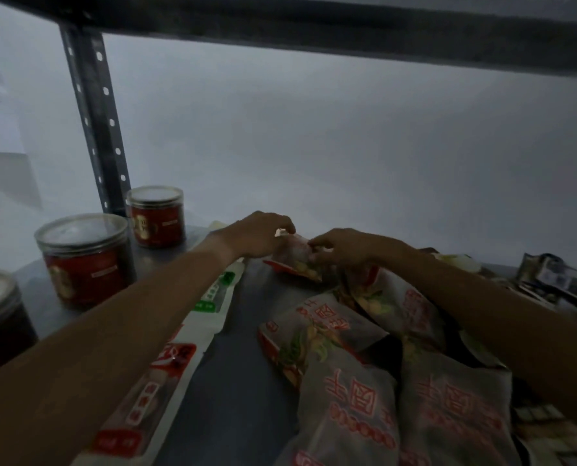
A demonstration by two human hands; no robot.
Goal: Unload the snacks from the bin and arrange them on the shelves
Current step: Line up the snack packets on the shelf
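Both hands meet at the far end of the shelf (240, 381), on one small snack packet (293, 255) with a red lower edge. The left hand (260, 238) arches over the packet's left and top side, its fingers (285, 223) curled down onto it. The right hand (351, 247) comes in from the right and pinches the packet's upper right corner between thumb and fingertips, so the packet lies directly between the two hands, held by both. Its long axis seems to run left to right, roughly across the shelf, with the red edge turned toward the viewer; whether it touches the shelf is hard to tell in the dim light. Nearer the viewer, a row of larger printed snack bags (347, 381) overlaps back toward the packet, and a long white packet (179, 348) lies under the left forearm. Three red-labelled jars (83, 260) stand to the left. Neither hand is nearer, so setting the packet down is likely a matter of both letting go.
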